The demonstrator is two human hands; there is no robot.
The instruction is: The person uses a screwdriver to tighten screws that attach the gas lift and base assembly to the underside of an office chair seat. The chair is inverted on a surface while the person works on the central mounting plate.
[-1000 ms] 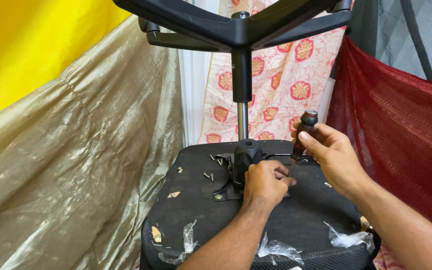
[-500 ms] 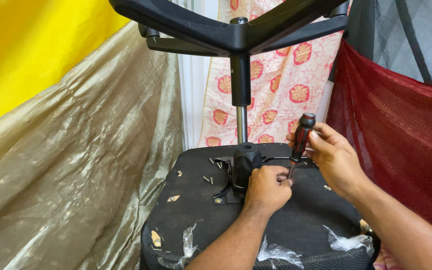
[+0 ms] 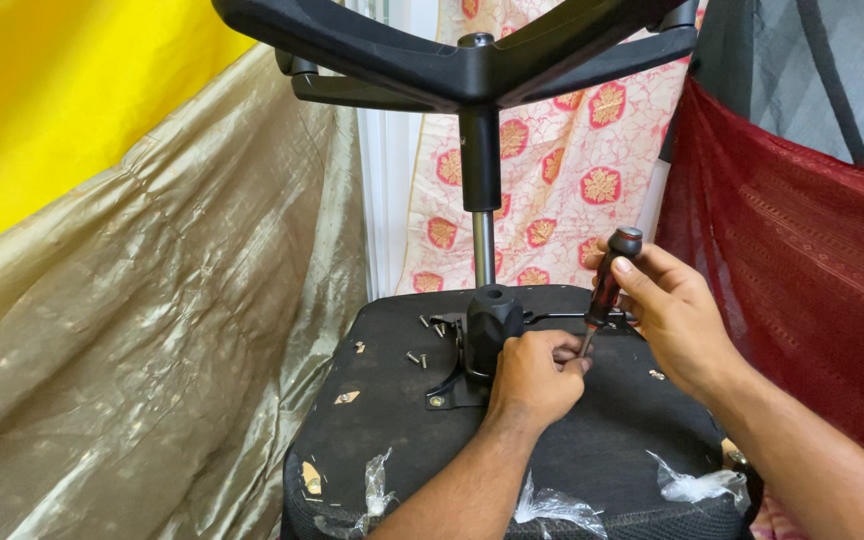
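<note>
So the office chair is flipped upside down, seat underside (image 3: 402, 420) facing up, black fabric and a bit scuffed. The gas lift column (image 3: 482, 215) sticks straight up out of the black mechanism housing (image 3: 492, 330) in the middle, and the five-star base (image 3: 472, 65) spreads out across the top of the view.

The right hand (image 3: 677, 320) is wrapped around a screwdriver (image 3: 607, 290) with a dark red and black handle, held nearly upright and tilted a little, tip pointing down toward the mounting plate just right of the housing. The left hand (image 3: 537, 375) is curled up right beside the housing with the fingertips pinched together at the screwdriver tip. Probably pinching a screw there, but the fingers hide it so I can't really tell.

A few loose screws (image 3: 427, 340) lie on the seat underside just left of the housing, near the flat bracket plate (image 3: 447, 395). Torn bits of clear plastic wrap (image 3: 692, 487) hang off the near edge of the seat, some on the left too.

Around it: shiny gold-beige cloth (image 3: 152, 380) on the left with a yellow sheet (image 3: 52, 110) above, a pink floral curtain (image 3: 572, 170) behind the column, and dark red mesh fabric (image 3: 812, 280) crowding the right side, close against the right forearm.
</note>
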